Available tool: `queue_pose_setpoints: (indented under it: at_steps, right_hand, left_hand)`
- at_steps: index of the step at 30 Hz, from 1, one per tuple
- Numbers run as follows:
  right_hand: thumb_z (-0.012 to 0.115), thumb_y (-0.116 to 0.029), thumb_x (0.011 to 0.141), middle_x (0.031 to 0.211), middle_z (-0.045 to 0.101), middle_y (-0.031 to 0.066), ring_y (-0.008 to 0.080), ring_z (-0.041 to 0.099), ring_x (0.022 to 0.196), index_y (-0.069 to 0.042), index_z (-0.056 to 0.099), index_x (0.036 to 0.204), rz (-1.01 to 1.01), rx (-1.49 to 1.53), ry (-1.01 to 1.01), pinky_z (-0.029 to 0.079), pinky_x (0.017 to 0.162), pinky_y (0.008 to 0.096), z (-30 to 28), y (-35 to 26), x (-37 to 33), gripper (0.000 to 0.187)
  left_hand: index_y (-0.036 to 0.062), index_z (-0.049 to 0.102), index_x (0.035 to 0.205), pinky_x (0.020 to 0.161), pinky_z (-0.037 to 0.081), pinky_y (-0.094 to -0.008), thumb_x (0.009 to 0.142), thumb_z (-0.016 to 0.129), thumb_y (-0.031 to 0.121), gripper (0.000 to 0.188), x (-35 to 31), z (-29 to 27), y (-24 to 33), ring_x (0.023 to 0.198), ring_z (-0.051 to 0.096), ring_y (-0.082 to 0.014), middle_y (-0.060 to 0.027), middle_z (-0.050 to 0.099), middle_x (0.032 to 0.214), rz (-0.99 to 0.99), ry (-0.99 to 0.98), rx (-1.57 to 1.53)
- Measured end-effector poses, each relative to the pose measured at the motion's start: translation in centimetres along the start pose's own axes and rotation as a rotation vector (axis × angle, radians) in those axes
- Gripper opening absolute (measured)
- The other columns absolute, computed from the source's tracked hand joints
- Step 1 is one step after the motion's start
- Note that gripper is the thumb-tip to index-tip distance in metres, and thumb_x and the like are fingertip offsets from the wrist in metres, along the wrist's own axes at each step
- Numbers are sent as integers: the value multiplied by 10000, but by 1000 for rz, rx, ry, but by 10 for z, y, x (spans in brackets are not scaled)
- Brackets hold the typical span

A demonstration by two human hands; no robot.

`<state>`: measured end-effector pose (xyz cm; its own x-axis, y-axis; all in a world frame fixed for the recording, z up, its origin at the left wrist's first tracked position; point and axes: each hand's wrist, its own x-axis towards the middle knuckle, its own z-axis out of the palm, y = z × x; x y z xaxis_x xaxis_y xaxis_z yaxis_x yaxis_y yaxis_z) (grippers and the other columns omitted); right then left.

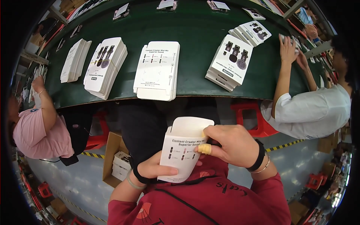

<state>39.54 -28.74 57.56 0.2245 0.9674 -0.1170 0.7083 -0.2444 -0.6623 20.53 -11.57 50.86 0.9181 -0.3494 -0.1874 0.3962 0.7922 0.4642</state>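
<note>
Above my lap I hold a white printed carton (180,159), its top flap standing up and its mouth partly spread. My left hand (155,167) grips the lower left side, thumb across the printed face. At the upper right edge, my right hand (228,144) pinches the carton near the flap; yellow tape wraps its fingers. Some right fingertips are hidden behind the carton. On the table edge ahead lies a stack of flat white cartons (157,71). Left of it is a banded carton stack (105,67), and to the right another carton stack (230,62).
The green table (195,33) curves ahead. More cartons (76,60) stand far left, others (251,33) at the back right. Co-workers sit at the left (45,131) and right (309,112). Red stools (253,116) and an open cardboard box (112,161) stand on the floor.
</note>
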Motion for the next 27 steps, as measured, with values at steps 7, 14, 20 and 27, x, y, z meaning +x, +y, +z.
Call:
queue_pose_setpoints:
  at_steps: [7,14,20,27]
  right_hand:
    - [746,-140,866,850,649,100,200,668,725,-11,586,975,38,565,171,526,650,290,31,-1,-15,233]
    - [690,-72,899,923,664,122,178,664,762,8,563,1032,-57,490,297,525,682,279,50,5,-20,200]
    - [598,-90,969,1065,662,91,145,641,892,43,549,1211,41,767,481,507,814,269,72,2,-26,281]
    - [506,-146,1022,1212,640,76,101,597,1079,39,497,1374,137,1559,272,464,923,274,70,13,-7,398]
  left_hand:
    - [-24,401,1422,1045,431,-361,891,638,34,584,-19,12,-6,1241,540,-215,-154,553,1355,18,259,308]
    - [-37,492,1333,921,491,-294,952,618,65,415,-17,11,-12,1060,617,-151,-117,649,1194,277,493,593]
    - [-46,455,1344,794,507,-238,978,591,91,414,-5,2,-21,881,649,-120,-94,694,1031,569,672,899]
    - [-37,395,1372,779,494,-231,982,569,71,441,-5,8,-18,879,647,-122,-110,686,997,668,622,903]
